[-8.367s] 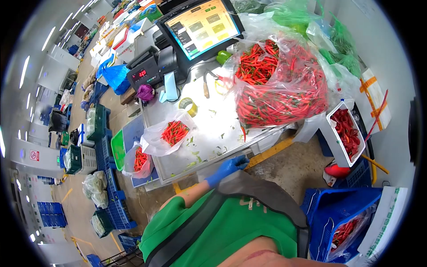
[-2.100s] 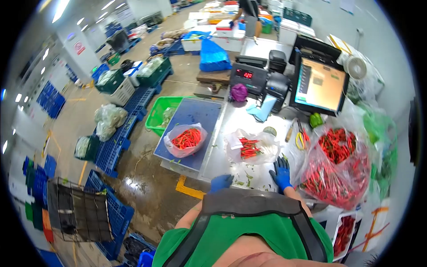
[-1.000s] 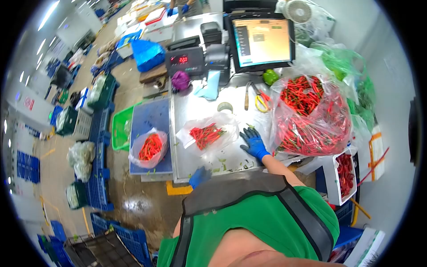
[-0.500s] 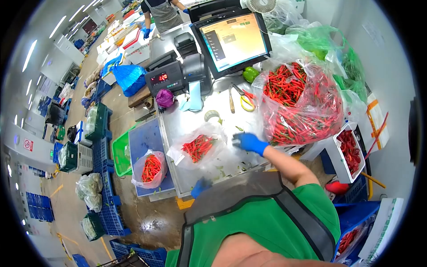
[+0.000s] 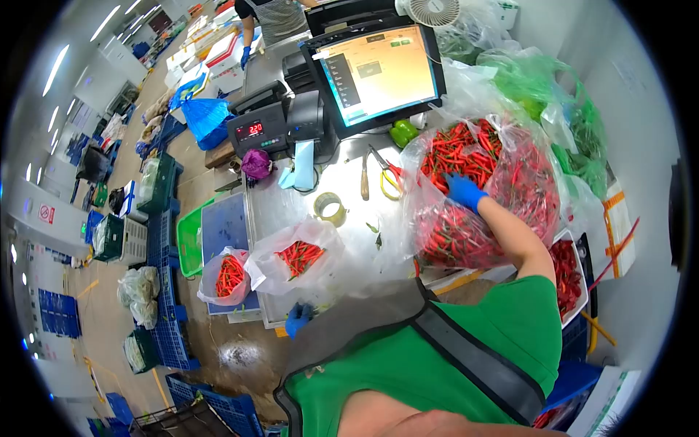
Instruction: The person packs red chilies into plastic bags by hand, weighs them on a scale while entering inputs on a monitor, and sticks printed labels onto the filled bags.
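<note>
My right hand (image 5: 464,191), in a blue glove, reaches into a large clear bag (image 5: 535,156) filled with red chillies (image 5: 466,156). Its fingers are extended onto the chillies, with nothing visibly gripped. My left hand (image 5: 297,320), also gloved in blue, is low at the front edge of the metal table (image 5: 349,266), beside my apron. Its fingers are too small and partly hidden to read; green scraps lie next to it. A white plastic bag (image 5: 328,244) with a small heap of red chillies lies open on the table. Left of it sits a second chilli-filled bag (image 5: 230,278).
Behind the table surface stand a screen (image 5: 378,73) and a scale (image 5: 258,131). A tape roll (image 5: 330,209), scissors (image 5: 389,178), a red cabbage (image 5: 256,164) and a green pepper (image 5: 403,133) lie around. A white box of red peppers (image 5: 564,277) stands right. Another person (image 5: 277,22) works behind.
My right hand has moved from the table beside the small chilli bag, right and up into the large bag. The view has shifted, and my left hand shows more clearly.
</note>
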`<state>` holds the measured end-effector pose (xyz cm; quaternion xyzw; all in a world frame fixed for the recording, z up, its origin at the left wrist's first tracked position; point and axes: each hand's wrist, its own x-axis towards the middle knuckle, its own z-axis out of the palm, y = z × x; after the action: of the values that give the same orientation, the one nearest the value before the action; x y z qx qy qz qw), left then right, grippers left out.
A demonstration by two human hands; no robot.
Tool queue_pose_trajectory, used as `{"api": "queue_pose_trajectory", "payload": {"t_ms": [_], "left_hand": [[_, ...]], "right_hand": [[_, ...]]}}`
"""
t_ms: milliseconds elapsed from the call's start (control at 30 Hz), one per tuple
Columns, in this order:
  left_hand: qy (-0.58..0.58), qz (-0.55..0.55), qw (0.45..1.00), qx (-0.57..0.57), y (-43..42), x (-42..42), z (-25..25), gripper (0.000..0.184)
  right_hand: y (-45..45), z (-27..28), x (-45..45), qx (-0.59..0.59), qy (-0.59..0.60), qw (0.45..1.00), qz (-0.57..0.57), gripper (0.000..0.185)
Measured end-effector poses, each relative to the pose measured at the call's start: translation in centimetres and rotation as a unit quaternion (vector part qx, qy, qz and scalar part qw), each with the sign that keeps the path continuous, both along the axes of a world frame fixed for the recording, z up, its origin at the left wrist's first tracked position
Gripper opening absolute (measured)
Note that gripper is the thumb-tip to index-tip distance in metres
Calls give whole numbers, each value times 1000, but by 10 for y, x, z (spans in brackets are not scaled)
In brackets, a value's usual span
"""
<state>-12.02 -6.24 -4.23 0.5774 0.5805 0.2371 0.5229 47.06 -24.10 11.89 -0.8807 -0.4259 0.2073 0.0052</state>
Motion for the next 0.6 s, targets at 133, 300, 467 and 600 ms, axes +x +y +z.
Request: {"api": "queue_pose_trajectory", "payload": {"t_ms": [133, 300, 467, 600], "left_hand": [[-109, 82, 982, -129, -15, 23, 64, 25], [-105, 136, 984, -52, -28, 36, 109, 20], [-117, 176, 977, 3, -36, 49, 148, 21], [-103, 170, 980, -26, -47, 31, 137, 23]], "right_hand": [[11, -1, -6, -36, -34, 995, -85, 90], [28, -12, 0, -35, -40, 994, -100, 90], [26, 1, 14, -111, -31, 993, -39, 65], [34, 2, 16, -82, -73, 993, -44, 66]]}}
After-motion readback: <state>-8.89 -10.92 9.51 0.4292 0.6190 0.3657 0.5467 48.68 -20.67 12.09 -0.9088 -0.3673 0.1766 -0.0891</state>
